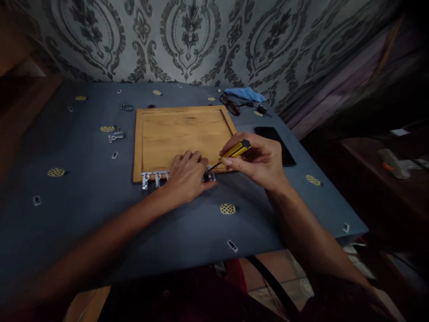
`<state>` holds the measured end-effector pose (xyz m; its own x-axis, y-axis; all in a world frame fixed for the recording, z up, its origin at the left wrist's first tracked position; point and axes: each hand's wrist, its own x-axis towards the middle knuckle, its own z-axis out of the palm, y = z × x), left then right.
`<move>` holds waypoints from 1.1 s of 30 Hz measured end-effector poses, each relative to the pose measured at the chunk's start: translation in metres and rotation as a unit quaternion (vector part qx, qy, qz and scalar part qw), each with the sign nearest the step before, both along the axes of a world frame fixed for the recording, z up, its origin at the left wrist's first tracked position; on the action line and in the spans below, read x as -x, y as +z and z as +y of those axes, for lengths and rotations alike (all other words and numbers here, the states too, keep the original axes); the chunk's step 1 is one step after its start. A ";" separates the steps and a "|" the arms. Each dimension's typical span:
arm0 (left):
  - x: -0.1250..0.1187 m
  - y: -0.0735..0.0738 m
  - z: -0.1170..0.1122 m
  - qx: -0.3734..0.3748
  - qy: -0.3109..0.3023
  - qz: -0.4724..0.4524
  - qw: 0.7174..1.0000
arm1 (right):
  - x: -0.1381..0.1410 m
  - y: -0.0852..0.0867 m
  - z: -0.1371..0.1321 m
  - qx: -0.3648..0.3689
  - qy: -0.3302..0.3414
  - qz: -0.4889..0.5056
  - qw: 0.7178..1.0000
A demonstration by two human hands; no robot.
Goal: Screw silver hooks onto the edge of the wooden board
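A framed wooden panel [184, 134] lies flat on the blue tablecloth, with several silver metal hinges [157, 176] in a row along its front edge. My left hand [187, 176] rests over this edge, fingers on the wood, thumb and forefinger around the rightmost hinge [212, 176]. A yellow and black screwdriver [236, 149] is pinched in my right hand [261, 158]. Its shaft slants down to the left, and the tip meets that same hinge. The screw itself is too small to make out. My left hand partly covers the middle of the row.
Left of the panel lie a loose hinge [116, 136] and another small metal piece [126, 107]. A black phone [276, 145] is to the right. Glasses [230, 104], a blue cloth [246, 94] and keys [259, 108] sit behind. A patterned curtain [191, 40] hangs at the back.
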<state>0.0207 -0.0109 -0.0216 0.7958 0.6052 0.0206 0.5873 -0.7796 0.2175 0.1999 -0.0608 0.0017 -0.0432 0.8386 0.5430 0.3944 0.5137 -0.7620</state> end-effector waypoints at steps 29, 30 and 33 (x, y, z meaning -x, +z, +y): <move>0.000 -0.001 0.000 0.000 0.000 -0.009 1.000 | 0.000 0.002 0.001 0.135 -0.007 0.103 0.985; 0.000 -0.002 0.000 -0.001 0.001 -0.010 1.000 | -0.002 0.004 0.001 0.140 0.004 0.090 0.986; 0.000 -0.003 0.000 -0.008 0.001 -0.014 1.000 | -0.004 0.004 0.000 0.141 0.011 0.079 0.987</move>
